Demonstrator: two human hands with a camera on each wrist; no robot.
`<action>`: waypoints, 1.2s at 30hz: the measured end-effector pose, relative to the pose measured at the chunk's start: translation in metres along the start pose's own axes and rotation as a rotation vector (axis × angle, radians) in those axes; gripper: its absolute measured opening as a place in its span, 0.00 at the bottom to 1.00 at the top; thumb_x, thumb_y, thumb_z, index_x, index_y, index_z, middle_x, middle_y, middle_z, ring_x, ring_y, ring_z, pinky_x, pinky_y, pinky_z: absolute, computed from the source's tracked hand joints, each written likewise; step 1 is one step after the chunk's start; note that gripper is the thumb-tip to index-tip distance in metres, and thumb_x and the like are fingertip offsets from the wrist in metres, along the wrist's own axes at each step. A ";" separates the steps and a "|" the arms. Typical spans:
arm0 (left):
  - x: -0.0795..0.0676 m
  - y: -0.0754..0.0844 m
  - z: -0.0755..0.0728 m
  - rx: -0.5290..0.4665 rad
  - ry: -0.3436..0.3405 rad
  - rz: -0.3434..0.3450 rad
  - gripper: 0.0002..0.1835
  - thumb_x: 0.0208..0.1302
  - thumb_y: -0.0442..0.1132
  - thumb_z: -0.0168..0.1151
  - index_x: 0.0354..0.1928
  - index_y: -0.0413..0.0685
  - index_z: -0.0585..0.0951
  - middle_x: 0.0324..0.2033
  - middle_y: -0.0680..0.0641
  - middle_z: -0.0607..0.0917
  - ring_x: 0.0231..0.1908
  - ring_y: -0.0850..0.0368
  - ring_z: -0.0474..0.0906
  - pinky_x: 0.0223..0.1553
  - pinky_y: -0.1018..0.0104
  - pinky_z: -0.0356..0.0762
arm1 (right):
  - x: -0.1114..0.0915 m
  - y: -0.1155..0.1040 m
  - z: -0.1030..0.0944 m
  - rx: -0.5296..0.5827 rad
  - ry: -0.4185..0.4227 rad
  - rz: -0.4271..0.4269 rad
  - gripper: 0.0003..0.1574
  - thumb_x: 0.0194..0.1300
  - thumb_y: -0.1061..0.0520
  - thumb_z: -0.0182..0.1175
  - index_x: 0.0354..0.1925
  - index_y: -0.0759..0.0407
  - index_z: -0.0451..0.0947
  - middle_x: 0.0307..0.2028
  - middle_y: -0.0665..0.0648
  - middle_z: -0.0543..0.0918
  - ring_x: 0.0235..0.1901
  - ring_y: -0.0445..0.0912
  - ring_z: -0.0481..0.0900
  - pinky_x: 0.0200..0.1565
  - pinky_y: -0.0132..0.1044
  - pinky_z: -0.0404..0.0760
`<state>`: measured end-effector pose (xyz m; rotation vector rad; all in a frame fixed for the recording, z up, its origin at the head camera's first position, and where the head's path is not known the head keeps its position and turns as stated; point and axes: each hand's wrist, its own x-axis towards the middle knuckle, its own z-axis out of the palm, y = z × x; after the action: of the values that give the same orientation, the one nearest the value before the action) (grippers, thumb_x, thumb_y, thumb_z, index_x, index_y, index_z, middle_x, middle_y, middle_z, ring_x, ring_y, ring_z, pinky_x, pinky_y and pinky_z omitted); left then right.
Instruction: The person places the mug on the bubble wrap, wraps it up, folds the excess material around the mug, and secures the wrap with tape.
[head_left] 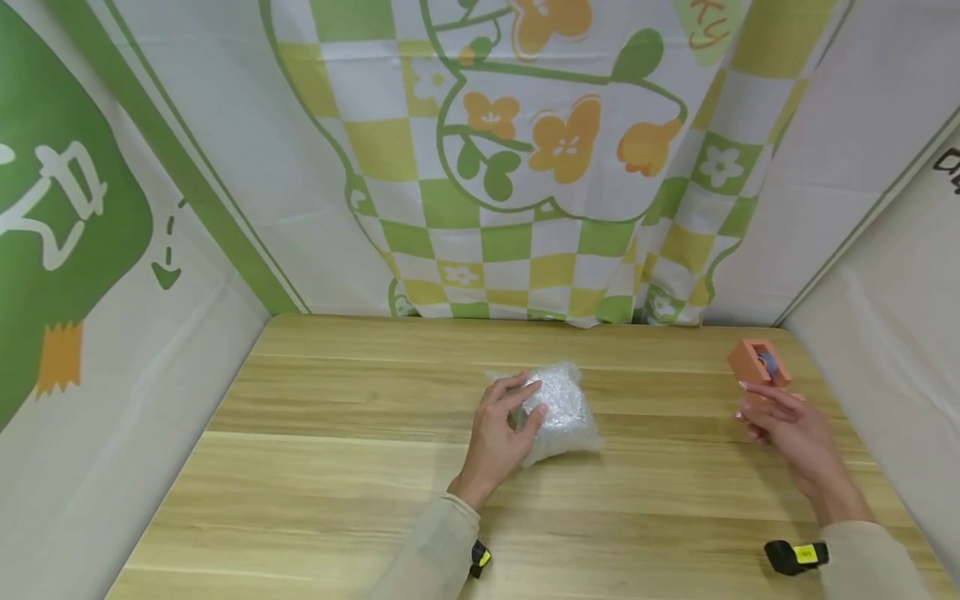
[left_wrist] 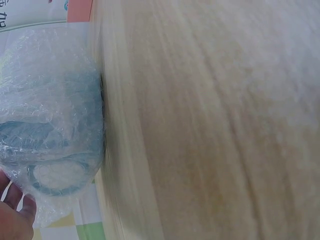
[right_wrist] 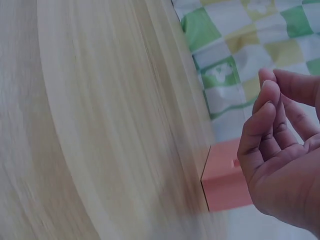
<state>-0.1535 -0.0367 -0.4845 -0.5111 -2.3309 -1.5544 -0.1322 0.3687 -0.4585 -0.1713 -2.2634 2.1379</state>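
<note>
A mug in bubble wrap [head_left: 561, 408] lies on the wooden table near the middle; its light blue handle [left_wrist: 57, 177] shows through the wrap in the left wrist view. My left hand [head_left: 498, 429] rests on the package's left side, fingers and thumb spread and relaxed. At the far right stands a coral tape dispenser [head_left: 750, 360] with a blue-cored roll [head_left: 767, 363]. My right hand [head_left: 795, 437] is at its near end, covering part of it. In the right wrist view the fingers [right_wrist: 262, 122] are bent and the fingertips meet; I cannot tell whether they pinch clear tape.
A green, yellow and white checked cloth [head_left: 510, 242] hangs behind the table's back edge. White printed panels [head_left: 187, 358] rise along both sides. Wooden tabletop [head_left: 315, 492] extends to the left and in front of the package. The dispenser stands near the right edge.
</note>
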 end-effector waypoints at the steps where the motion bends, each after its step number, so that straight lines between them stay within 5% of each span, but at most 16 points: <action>1: 0.000 0.000 0.000 -0.001 0.001 0.000 0.19 0.66 0.37 0.68 0.58 0.40 0.84 0.63 0.43 0.78 0.65 0.48 0.71 0.66 0.48 0.69 | 0.000 -0.001 0.003 -0.003 0.002 -0.005 0.17 0.71 0.61 0.63 0.51 0.41 0.85 0.33 0.46 0.89 0.26 0.38 0.81 0.29 0.29 0.82; 11: -0.001 0.001 -0.001 -0.001 0.007 0.012 0.19 0.67 0.38 0.68 0.57 0.40 0.84 0.62 0.43 0.79 0.65 0.48 0.71 0.66 0.48 0.70 | 0.004 -0.008 0.039 -0.001 -0.024 -0.058 0.19 0.70 0.64 0.63 0.55 0.46 0.84 0.29 0.49 0.89 0.21 0.38 0.78 0.25 0.29 0.80; 21: 0.000 -0.001 0.000 0.008 0.002 0.011 0.18 0.67 0.38 0.68 0.57 0.41 0.84 0.62 0.42 0.79 0.65 0.48 0.71 0.66 0.49 0.70 | 0.000 -0.020 0.100 -0.031 -0.113 -0.091 0.16 0.71 0.60 0.63 0.54 0.45 0.83 0.28 0.52 0.88 0.18 0.40 0.76 0.26 0.32 0.80; 36: 0.000 0.001 -0.001 0.038 0.015 0.034 0.18 0.66 0.37 0.68 0.57 0.41 0.84 0.62 0.42 0.79 0.63 0.46 0.72 0.64 0.47 0.72 | -0.005 -0.033 0.190 -0.113 -0.260 -0.224 0.21 0.69 0.67 0.63 0.59 0.71 0.77 0.26 0.64 0.85 0.16 0.41 0.73 0.20 0.35 0.78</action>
<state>-0.1531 -0.0371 -0.4834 -0.5255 -2.3236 -1.4901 -0.1471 0.1779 -0.4364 0.3630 -2.4018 2.0207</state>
